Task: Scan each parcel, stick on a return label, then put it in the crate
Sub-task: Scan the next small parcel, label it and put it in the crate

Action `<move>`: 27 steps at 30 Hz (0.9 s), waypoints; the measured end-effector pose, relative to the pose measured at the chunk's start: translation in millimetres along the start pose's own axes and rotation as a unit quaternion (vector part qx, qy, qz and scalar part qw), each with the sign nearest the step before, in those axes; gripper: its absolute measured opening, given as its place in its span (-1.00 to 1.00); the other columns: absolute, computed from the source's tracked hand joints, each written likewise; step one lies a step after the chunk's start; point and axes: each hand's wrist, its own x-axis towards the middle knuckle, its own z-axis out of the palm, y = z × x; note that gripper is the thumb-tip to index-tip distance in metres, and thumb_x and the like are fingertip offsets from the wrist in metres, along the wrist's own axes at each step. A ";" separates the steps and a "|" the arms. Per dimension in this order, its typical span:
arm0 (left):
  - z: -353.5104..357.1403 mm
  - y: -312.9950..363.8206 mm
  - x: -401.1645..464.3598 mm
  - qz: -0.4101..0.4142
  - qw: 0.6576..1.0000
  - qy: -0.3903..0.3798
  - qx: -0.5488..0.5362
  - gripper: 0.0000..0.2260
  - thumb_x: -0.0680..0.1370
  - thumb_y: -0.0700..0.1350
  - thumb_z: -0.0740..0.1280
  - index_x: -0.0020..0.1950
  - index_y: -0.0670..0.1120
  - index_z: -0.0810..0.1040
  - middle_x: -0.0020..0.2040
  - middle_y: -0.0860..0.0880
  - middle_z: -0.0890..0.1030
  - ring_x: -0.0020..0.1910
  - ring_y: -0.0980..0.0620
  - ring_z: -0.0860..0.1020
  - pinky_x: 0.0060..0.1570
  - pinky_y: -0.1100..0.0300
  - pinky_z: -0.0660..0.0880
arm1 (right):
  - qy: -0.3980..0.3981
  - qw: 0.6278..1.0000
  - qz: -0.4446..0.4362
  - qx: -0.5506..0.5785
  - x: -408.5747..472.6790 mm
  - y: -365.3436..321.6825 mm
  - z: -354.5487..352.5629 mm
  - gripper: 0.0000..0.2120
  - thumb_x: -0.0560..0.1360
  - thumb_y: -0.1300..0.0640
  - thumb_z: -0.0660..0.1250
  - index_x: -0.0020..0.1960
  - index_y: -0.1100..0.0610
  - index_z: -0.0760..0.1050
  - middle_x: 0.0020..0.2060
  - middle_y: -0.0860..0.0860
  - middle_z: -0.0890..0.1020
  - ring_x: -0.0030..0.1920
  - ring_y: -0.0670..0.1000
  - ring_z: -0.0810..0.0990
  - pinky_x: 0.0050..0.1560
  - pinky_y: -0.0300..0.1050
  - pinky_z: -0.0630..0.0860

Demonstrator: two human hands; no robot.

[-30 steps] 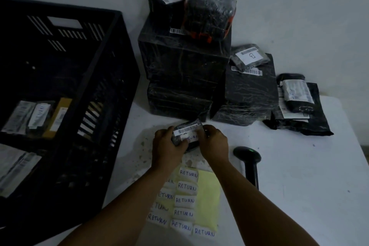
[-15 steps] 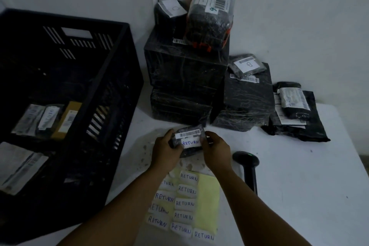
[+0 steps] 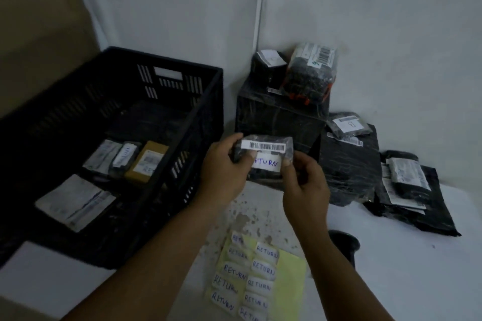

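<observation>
Since the earlier frames, both hands have lifted the small parcel (image 3: 263, 157) off the table (image 3: 407, 281) and carried it up and toward the crate (image 3: 182, 122), with the camera view raised as well. Left hand (image 3: 224, 172) grips the parcel's left end, fingers curled over the top edge and thumb pressed on the front face at the left edge of the return label (image 3: 266, 163). Right hand (image 3: 305, 190) pinches the parcel's right end between thumb and fingertips. A white barcode strip (image 3: 263, 145) runs across the parcel just above the label, which reads RETURN. The parcel is held in the air, just right of the crate's near right wall and in front of the stacked black boxes (image 3: 281, 117). Inside the crate lie several labelled packages (image 3: 130, 159) and a flat envelope (image 3: 75, 202). Below the hands, a yellow sheet of return labels (image 3: 260, 276) lies on the table, and the scanner (image 3: 344, 245) rests just right of it, partly hidden by the right forearm. Further black bags (image 3: 409, 190) lie well to the right. Nothing stands between the parcel and the crate opening.
</observation>
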 end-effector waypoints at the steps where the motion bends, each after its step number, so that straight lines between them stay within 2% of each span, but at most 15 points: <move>1: -11.8 8.2 3.4 0.011 1.000 0.009 0.003 -0.58 0.53 0.06 0.43 0.38 0.10 0.49 0.25 0.03 0.54 0.15 0.10 0.55 0.07 0.21 0.56 | -0.002 1.000 -0.009 0.010 2.2 -12.7 5.1 -0.70 0.60 -0.05 0.32 0.28 0.02 0.52 0.01 -0.04 0.63 -0.02 -0.06 0.64 -0.05 -0.02 0.65; 5: -67.2 32.8 14.8 0.040 0.998 0.039 0.015 -0.64 0.53 0.03 0.43 0.32 0.11 0.52 0.12 0.16 0.60 -0.02 0.32 0.56 -0.19 0.53 0.47 | -0.012 0.997 -0.045 0.054 6.6 -59.7 32.7 -0.72 0.61 0.00 0.32 0.28 0.06 0.52 0.02 -0.11 0.65 0.00 -0.17 0.65 -0.07 -0.25 0.62; 9: -133.6 35.7 27.1 0.044 0.996 0.065 0.043 -0.72 0.50 0.03 0.45 0.20 0.12 0.55 0.05 0.20 0.62 -0.03 0.30 0.57 -0.17 0.52 0.43 | -0.055 0.993 -0.076 0.077 7.6 -96.7 77.7 -0.74 0.61 0.01 0.34 0.26 0.06 0.54 0.02 -0.08 0.65 -0.01 -0.17 0.65 -0.07 -0.25 0.61; 12: -184.6 23.0 39.6 0.025 0.995 0.072 0.060 -0.78 0.48 0.03 0.47 0.09 0.14 0.55 -0.02 0.24 0.61 -0.07 0.38 0.55 -0.21 0.50 0.41 | -0.092 0.989 -0.103 0.050 9.5 -116.3 121.3 -0.72 0.60 -0.02 0.34 0.26 0.07 0.55 0.03 -0.03 0.64 -0.02 -0.15 0.64 -0.02 -0.14 0.64; 14: -215.5 10.1 49.1 0.016 0.995 0.077 0.065 -0.77 0.49 0.00 0.47 0.11 0.15 0.54 -0.02 0.25 0.60 -0.05 0.39 0.54 -0.16 0.48 0.39 | -0.122 0.984 -0.129 0.025 10.5 -125.8 153.6 -0.69 0.60 -0.02 0.34 0.27 0.10 0.55 0.01 0.00 0.64 -0.03 -0.12 0.63 -0.02 -0.07 0.64; 16: -241.2 -8.1 61.1 0.003 0.994 0.083 0.072 -0.72 0.50 -0.04 0.47 0.18 0.13 0.56 0.02 0.22 0.60 0.00 0.30 0.56 -0.08 0.42 0.42 | -0.155 0.977 -0.149 -0.012 11.2 -132.2 184.8 -0.64 0.59 -0.04 0.34 0.31 0.11 0.54 0.00 0.00 0.65 -0.03 -0.09 0.63 0.00 -0.05 0.63; 19: -270.0 -45.2 82.7 -0.050 0.989 0.103 0.092 -0.74 0.51 -0.09 0.46 0.18 0.02 0.59 0.07 0.06 0.65 0.02 0.08 0.62 0.00 0.25 0.48 | -0.188 0.968 -0.158 -0.055 15.3 -134.1 222.5 -0.60 0.58 -0.03 0.34 0.36 0.11 0.50 -0.01 -0.01 0.64 -0.04 -0.08 0.61 0.04 -0.04 0.61; 22: -288.7 -85.6 101.3 -0.141 0.973 0.122 0.135 -0.68 0.52 -0.06 0.45 0.24 -0.09 0.55 0.15 -0.07 0.61 0.04 -0.01 0.57 0.03 0.17 0.49 | -0.199 0.962 -0.162 -0.096 20.5 -129.6 245.6 -0.61 0.57 -0.05 0.34 0.34 0.08 0.51 -0.01 -0.02 0.63 -0.05 -0.06 0.61 0.04 0.02 0.62; 24: -295.2 -110.5 110.7 -0.206 0.958 0.119 0.160 -0.63 0.54 -0.04 0.43 0.29 -0.15 0.49 0.23 -0.15 0.56 0.12 -0.11 0.55 0.10 0.09 0.52 | -0.205 0.957 -0.158 -0.130 22.7 -125.3 253.3 -0.63 0.57 -0.07 0.33 0.33 0.04 0.51 -0.02 -0.04 0.62 -0.05 -0.05 0.61 0.01 0.04 0.62; 27: -294.8 -142.1 119.3 -0.321 0.932 0.105 0.129 -0.48 0.57 -0.07 0.39 0.45 -0.24 0.34 0.36 -0.24 0.47 0.26 -0.24 0.50 0.24 -0.04 0.51 | -0.217 0.950 -0.153 -0.164 23.0 -120.2 257.9 -0.63 0.58 -0.10 0.31 0.33 0.01 0.50 -0.05 -0.06 0.63 -0.06 -0.05 0.61 -0.01 0.03 0.62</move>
